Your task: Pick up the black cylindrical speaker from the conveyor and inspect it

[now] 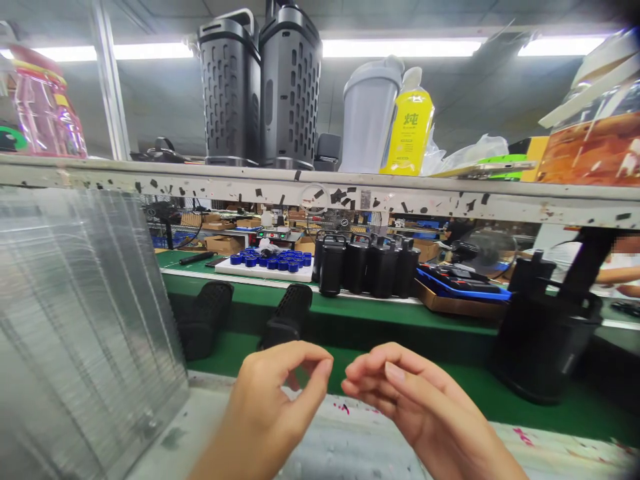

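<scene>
My left hand [273,407] hangs over the pale bench edge [350,427], its thumb and index finger curved into a ring with a gap between the tips. My right hand [415,403] is beside it, fingers curled and bunched against the thumb, and shows nothing held. Neither hand touches anything. Just beyond them, two black ribbed cylindrical grips [287,317] [205,320] lie on the green bench mat [400,373]. A black cylindrical canister [543,347] stands to the right.
A stack of transparent plastic trays [80,333] rises at the left. Farther off are black canisters [365,267] and a white board with blue rings [265,265]. Overhead, a shelf [320,197] holds black perforated containers [260,87]. A person's arm [617,273] shows far right.
</scene>
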### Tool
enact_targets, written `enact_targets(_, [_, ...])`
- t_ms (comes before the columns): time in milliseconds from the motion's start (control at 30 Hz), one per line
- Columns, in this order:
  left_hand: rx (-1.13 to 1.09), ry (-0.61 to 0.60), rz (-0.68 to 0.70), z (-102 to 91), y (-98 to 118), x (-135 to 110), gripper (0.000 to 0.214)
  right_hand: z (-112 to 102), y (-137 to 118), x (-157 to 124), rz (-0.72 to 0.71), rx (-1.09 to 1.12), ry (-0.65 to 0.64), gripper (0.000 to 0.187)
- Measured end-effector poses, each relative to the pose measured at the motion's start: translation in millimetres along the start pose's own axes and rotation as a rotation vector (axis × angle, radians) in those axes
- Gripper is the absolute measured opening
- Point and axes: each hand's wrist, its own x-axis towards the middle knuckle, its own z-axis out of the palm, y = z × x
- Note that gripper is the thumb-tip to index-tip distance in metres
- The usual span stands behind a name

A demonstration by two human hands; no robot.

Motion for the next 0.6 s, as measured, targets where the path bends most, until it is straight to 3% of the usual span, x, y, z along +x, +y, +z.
enact_targets(267, [-0.101,-0.030,0.045,0.7,11.2,-4.9,0.016,4.5,-0.3,-1.2,-0.024,0.008,-0.045,0.020])
enact_targets(400, [-0.223,-0.039,0.004,-0.9,14.9,-7.2,0.020,6.2,-4.7,-5.1,-0.016,-0.060,0.003,0.024])
enact_targets(467, [-0.421,-0.067,-0.106,-1.0,14.9,-7.4,0.023,5.4,-6.2,-6.7,-0.034,-0.177,0.057,0.025])
enact_targets(533, [-0.792,-0.153,-0.200,0.2,14.8,-6.6,0.027,3.3,-6.4,-8.3,-0.061,-0.306,0.112,0.025])
enact_targets(600, [-1.204,-0.222,-0.203,3.0,15.4,-5.0,0.031,1.8,-5.1,-10.1,-0.064,-0.411,0.112,0.022])
